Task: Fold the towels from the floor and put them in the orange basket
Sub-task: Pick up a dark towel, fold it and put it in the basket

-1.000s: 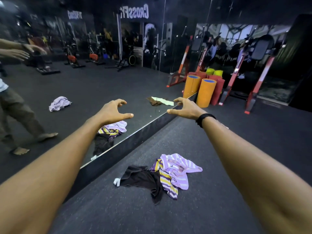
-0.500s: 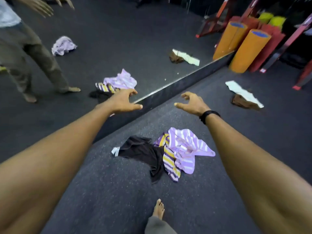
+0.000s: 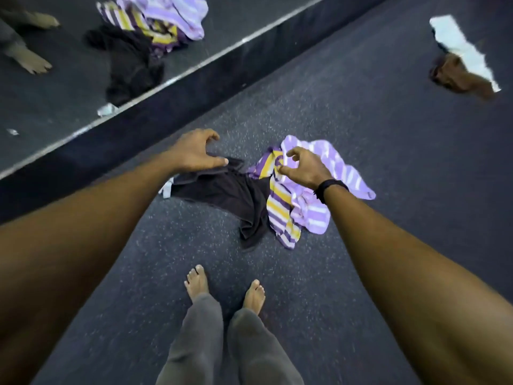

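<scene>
My fingers are curled open and hold nothing, left hand over the black towel and right hand over the stripy towel at three o'clock, both soft, light, maybe tangled, so I'd pinch corners.

3 towels lie crumpled together on the dark speckled floor, just ahead of the bare feet. The black towel sprawls on the left, a white tag at its left end and a tail trailing toward the feet. Touching its right edge is a towel striped purple, yellow and white, bunched into a long strip. The lilac towel with white stripes is heaped over that one's right side. Well apart, at the upper right, a white towel lies partly over a brown towel, both rumpled.
</scene>
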